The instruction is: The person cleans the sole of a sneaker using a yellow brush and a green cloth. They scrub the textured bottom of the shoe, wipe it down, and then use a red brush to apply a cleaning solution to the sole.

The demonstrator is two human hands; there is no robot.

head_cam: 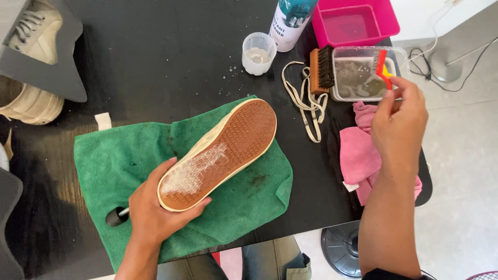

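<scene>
A: Item one, the shoe [220, 155]. Location and attitude?

B: On the green towel [119, 155], mid tabletop [155, 62]. Sole up, foam patch at the heel end. Long axis diagonal: heel near-left, toe far-right, toward the wooden brush [322, 70].

A: Hands?

B: Left hand [155, 207] wrapped round the heel, pinning the shoe. Right hand [399, 116] pinched on a small red-and-yellow brush [384, 70], at the clear tub of murky water [363, 72].

A: Step in hand?

B: By my reading, wetting the brush between scrubs of the sole. The next move calls for bringing the brush to the foamed heel while the left hand grips firmly.

A: Sundries?

B: Pink cloth [358, 150], laces [306, 103], pink tub [355, 23], small cup [258, 52].
</scene>
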